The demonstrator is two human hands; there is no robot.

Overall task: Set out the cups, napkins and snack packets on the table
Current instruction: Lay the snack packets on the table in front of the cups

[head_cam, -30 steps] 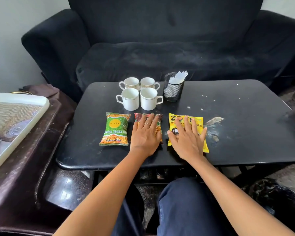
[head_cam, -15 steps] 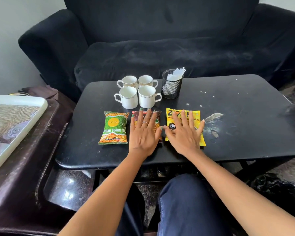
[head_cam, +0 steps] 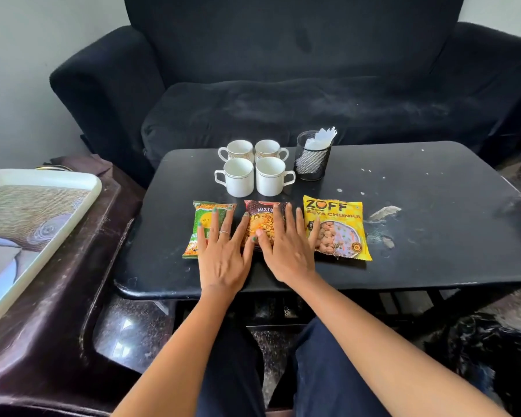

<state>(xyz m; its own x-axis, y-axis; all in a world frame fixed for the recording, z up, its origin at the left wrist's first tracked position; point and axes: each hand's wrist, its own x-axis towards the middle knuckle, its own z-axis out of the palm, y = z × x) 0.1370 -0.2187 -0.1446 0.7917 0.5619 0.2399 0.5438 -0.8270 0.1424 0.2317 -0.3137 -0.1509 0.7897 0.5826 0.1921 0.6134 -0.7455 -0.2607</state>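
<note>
Three snack packets lie in a row on the black table [head_cam: 427,236]: a green packet [head_cam: 202,218], a red mixture packet [head_cam: 260,219] and a yellow soya chunks packet [head_cam: 337,227]. My left hand [head_cam: 221,251] lies flat with straight fingers over the green packet and the left edge of the red one. My right hand [head_cam: 286,245] lies flat on the red packet, beside the yellow one. Behind them stand several white cups [head_cam: 254,167] in a block, and a black mesh holder [head_cam: 312,159] with white napkins [head_cam: 321,139].
A black sofa [head_cam: 283,100] stands behind the table. A white patterned tray [head_cam: 27,224] rests on a dark side table [head_cam: 73,296] at the left. Scuffed patches and crumbs mark the table's right half. My knees sit under the near edge.
Both hands have slid left: the left from the red packet onto the green one, the right from the yellow packet onto the red one. The yellow packet is now uncovered.
</note>
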